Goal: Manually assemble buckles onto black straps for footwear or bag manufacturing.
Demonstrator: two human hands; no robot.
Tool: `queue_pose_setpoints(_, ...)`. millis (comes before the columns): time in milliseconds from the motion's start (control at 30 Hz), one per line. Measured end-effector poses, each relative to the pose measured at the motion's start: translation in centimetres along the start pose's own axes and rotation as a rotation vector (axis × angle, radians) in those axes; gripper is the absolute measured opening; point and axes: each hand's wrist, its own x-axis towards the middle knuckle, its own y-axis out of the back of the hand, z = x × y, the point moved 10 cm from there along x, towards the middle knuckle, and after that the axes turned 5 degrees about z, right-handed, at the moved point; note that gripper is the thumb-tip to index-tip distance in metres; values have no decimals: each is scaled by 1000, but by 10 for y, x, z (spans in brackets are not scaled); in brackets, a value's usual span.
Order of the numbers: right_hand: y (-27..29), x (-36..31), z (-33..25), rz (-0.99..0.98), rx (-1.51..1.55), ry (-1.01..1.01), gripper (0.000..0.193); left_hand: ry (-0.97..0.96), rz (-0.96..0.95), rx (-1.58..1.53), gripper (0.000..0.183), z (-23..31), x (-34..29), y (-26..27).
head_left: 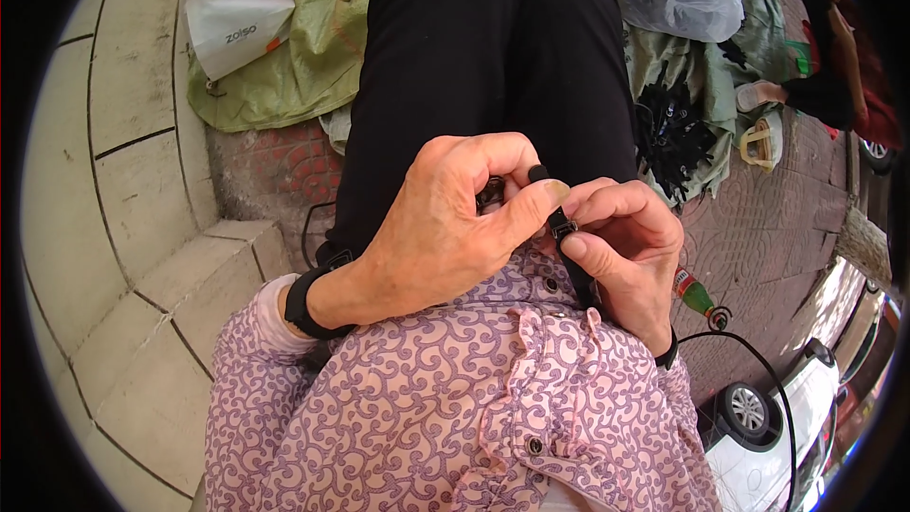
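- Left hand (464,218): grip pinched between thumb and forefinger upon a narrow, flat, black, webbing-like strap (556,217).
- Right hand (633,237): grip closed on the same strap at its small, dark, rectangular buckle (565,229).
- Strap between both grips, its long axis slanting from the left fingertips rightward toward the body; buckle nearer the right hand.
- Beneath the grips: black cloth trousers (445,47).
- Beyond the right grip: tangled black straps (675,133), green woven sheet (718,100), paved ground (749,228).
- Left of both grips: pale stone blocks (133,180).

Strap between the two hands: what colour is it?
The strap is black; the head view shows it.
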Motion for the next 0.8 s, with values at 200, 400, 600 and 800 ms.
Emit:
queue_pose_setpoints(200, -5, 0, -2, -28, -56, 19, 19, 82, -20, -15, 21, -5, -1, -3)
queue_pose_setpoints(400, 0, -1, 1, 10, -30, 3, 19, 97, -85, -3, 22, -6, -2, -6)
queue_pose_setpoints(600, 0, -1, 8, -8, 42, -98, 16, 149, -248, -88, 19, -17, -1, -19)
queue_pose_setpoints(800, 0, -1, 3, -40, 43, -45, 19, 199, -216, -197, 16, -11, -2, -22)
